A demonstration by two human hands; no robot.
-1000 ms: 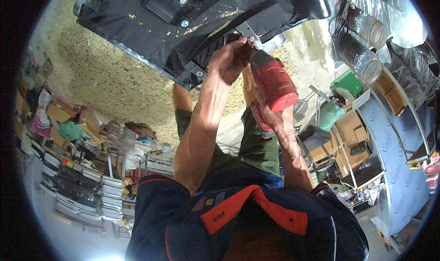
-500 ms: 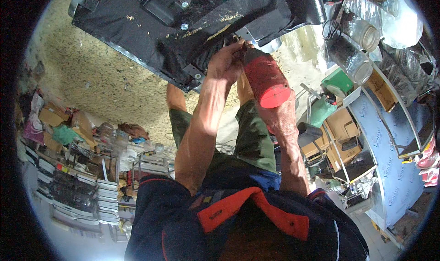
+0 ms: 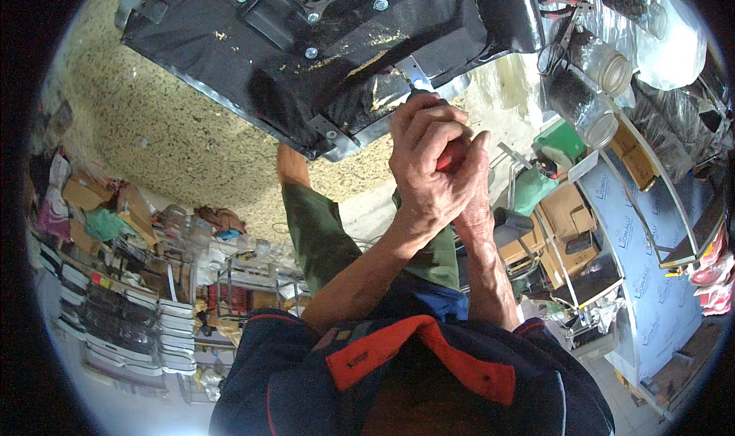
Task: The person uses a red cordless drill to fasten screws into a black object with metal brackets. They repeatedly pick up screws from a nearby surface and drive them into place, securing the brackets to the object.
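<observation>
A red power drill [image 3: 453, 156] is held in both hands, its dark nose pointing at a metal bracket [image 3: 414, 71] on the near edge of a black fabric-covered seat base. My left hand [image 3: 426, 160] wraps over the drill's body, fingers curled across its top. Behind it, my right hand [image 3: 478, 177] grips the drill, with most of its fingers hidden. The seat base [image 3: 230, 62] lies underside up and shows several silver bolts around a black plate with a round hole. A second metal bracket [image 3: 329, 133] sits at its near corner. The drill's tip is hidden by my left hand.
To the right of the seat base lie red-handled pliers [image 3: 565, 9], scissors [image 3: 554, 55] and clear plastic jars [image 3: 599, 127]. Lower right are cardboard boxes [image 3: 568, 210] and a blue sheet-covered panel [image 3: 643, 260]. Stacked white-edged parts [image 3: 178, 336] stand at lower left.
My left hand has left the bracket area at the drill's tip and now wraps over the drill's body. The seat base sits slightly lower in view.
</observation>
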